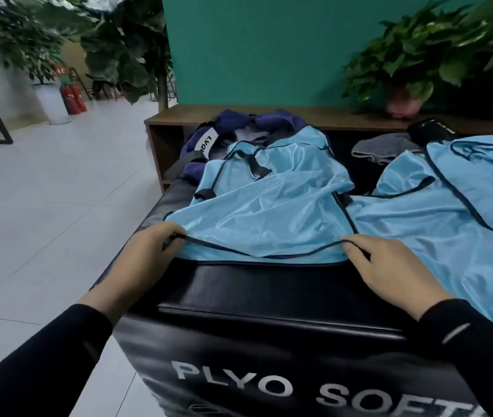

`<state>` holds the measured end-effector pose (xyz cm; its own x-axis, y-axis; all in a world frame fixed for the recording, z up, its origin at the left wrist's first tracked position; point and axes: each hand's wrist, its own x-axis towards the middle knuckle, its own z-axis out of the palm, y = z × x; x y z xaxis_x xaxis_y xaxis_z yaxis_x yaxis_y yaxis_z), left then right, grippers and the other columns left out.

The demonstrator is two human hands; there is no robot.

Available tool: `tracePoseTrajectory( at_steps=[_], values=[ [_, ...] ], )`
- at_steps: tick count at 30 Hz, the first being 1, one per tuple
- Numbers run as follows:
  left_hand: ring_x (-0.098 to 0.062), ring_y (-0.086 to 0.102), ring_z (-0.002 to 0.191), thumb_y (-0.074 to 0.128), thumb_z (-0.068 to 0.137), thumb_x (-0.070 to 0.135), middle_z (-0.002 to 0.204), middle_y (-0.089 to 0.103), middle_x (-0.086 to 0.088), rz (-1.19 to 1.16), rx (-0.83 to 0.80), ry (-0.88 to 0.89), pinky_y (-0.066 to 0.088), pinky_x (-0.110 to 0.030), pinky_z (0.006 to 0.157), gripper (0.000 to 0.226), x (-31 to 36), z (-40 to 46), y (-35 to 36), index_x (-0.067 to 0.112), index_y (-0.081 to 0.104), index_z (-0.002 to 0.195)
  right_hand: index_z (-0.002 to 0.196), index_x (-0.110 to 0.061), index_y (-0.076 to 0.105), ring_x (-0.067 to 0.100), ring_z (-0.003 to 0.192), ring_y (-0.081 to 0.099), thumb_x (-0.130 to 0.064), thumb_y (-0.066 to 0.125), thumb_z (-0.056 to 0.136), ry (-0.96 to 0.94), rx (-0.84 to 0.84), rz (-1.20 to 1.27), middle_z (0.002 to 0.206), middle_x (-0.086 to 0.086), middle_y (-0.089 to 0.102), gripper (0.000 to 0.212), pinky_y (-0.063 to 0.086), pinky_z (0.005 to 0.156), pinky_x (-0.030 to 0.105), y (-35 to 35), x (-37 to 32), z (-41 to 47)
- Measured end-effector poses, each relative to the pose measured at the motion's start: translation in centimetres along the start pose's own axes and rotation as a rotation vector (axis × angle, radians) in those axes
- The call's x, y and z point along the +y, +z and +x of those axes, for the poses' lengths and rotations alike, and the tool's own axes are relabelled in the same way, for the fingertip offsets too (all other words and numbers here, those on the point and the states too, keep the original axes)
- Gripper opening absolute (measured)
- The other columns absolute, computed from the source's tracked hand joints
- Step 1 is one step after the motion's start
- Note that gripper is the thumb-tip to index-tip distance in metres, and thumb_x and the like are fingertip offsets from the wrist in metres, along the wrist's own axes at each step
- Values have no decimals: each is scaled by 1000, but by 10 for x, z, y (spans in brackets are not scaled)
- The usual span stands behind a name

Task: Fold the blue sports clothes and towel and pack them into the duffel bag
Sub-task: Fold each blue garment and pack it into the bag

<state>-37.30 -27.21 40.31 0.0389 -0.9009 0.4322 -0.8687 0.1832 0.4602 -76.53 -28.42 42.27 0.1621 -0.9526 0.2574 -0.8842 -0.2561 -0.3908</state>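
Black plyo box (pixel 269 296) nearest; on it, left hand (pixel 145 254) and right hand (pixel 389 266) are pinching the blue vest's (pixel 269 212) near hem, fingers seemingly curled.

The person wears a black long-sleeved top. Both sleeves (pixel 43 356) end snug at the wrists, hands bare. The right sleeve (pixel 477 341) carries a short pale grey stripe near its cuff.
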Motion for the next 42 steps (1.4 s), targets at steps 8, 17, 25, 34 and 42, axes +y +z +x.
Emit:
tracePoseTrajectory(
  at_steps=[8,17,25,34,42],
  values=[
    [-21,66,105,63,91,3,113,73,2,82,71,117,47,-29,93,21,-8,4,4,13,76,105,122,-26,63,21,92,64,-23,45,105,-15,-46,-26,98,-5,70,25,49,81,36,4,19,22],
    [-6,46,103,53,85,62,116,58,17,204,-90,362,36,-40,86,42,-37,-5,-14,38,73,112,114,-39,72,12,106,45,-32,66,90,-344,-29,-242,108,-20,46,26,22,92,29,4,29,16],
    [-3,48,97,46,89,64,94,59,23,214,-83,363,32,-36,85,37,-35,-5,-14,41,75,98,110,-45,68,-1,102,51,-69,40,88,-311,-128,-64,99,-29,51,43,35,97,27,7,25,11],
    [-14,55,93,35,98,50,88,54,20,265,-9,302,34,-38,84,32,-21,-9,-7,31,59,87,101,-34,59,0,93,53,-38,45,101,-223,8,17,93,-27,55,15,45,96,39,18,14,15],
    [-11,52,95,45,88,61,92,51,24,262,-60,342,33,-37,83,33,-21,-8,-9,37,67,94,100,-54,54,-9,114,41,-75,51,81,-287,-207,-78,113,-34,48,28,22,101,23,7,13,15]
  ],
)
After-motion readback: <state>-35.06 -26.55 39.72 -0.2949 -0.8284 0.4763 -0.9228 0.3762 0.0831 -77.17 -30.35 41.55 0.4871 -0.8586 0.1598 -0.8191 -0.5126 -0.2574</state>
